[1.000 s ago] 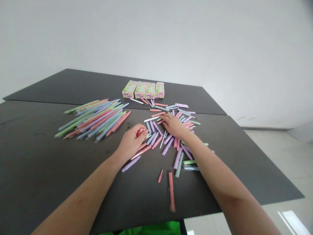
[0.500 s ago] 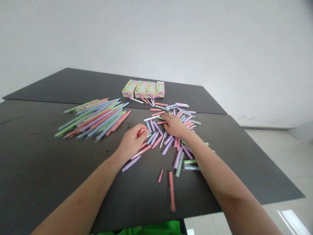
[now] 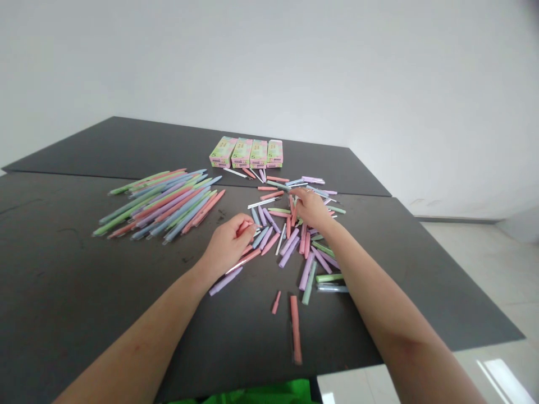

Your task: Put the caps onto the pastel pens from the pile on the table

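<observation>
My left hand is closed in a pinch at the left side of the scattered pen parts. Between its fingertips is a thin pen refill with a dark tip, mostly hidden by the fingers. My right hand reaches into the far part of the scatter, fingers bent down and apart over pink pen barrels. Its fingertips touch the pile, and no piece is plainly gripped. Purple pen barrels and white refills lie around both hands.
A pile of pink, green, blue and purple pens lies to the left. Several small pink-and-green boxes stand in a row at the back. Near the front edge of the dark table are a pink barrel and a small pink piece.
My right hand has moved slightly right and away from me, uncovering pink barrels and white refills beneath it. Some pink pieces under it have shifted. My left hand stays in place.
</observation>
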